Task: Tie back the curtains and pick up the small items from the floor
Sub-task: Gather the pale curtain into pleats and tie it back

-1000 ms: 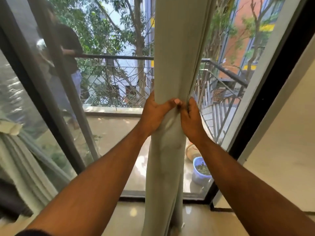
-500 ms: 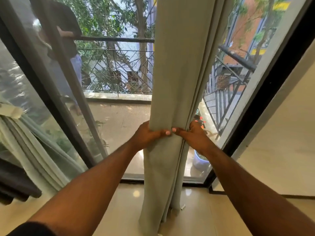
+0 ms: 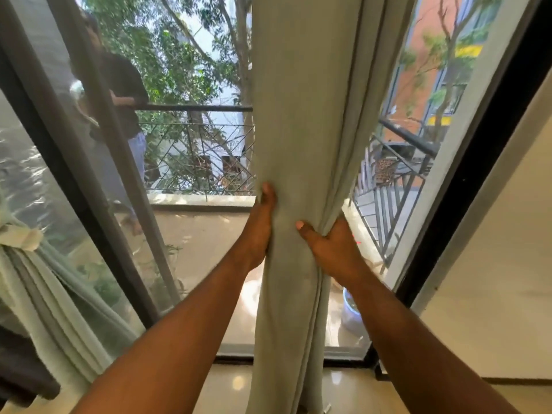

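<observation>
With the curtain at nine o'clock (image 3: 35, 264) already tied, we clasp the untied centre curtain (image 3: 301, 144) between left hand (image 3: 261, 231) and right hand (image 3: 331, 249); floor pickup remains.

Lighting: strong daylight from outside through the window glass (image 3: 191, 70); interior dimmer, wall at right evenly lit. Glare: bright washed patches on the balcony floor (image 3: 209, 234); small reflected spots on the glossy room floor (image 3: 239, 382). Backlighting: curtain (image 3: 301, 115) reads flat and muted. Sharpness: soft overall, slight motion blur, reflections smearing the left pane. Distortion: wide-angle bending, window frame (image 3: 466, 180) leaning outward towards the edges
</observation>
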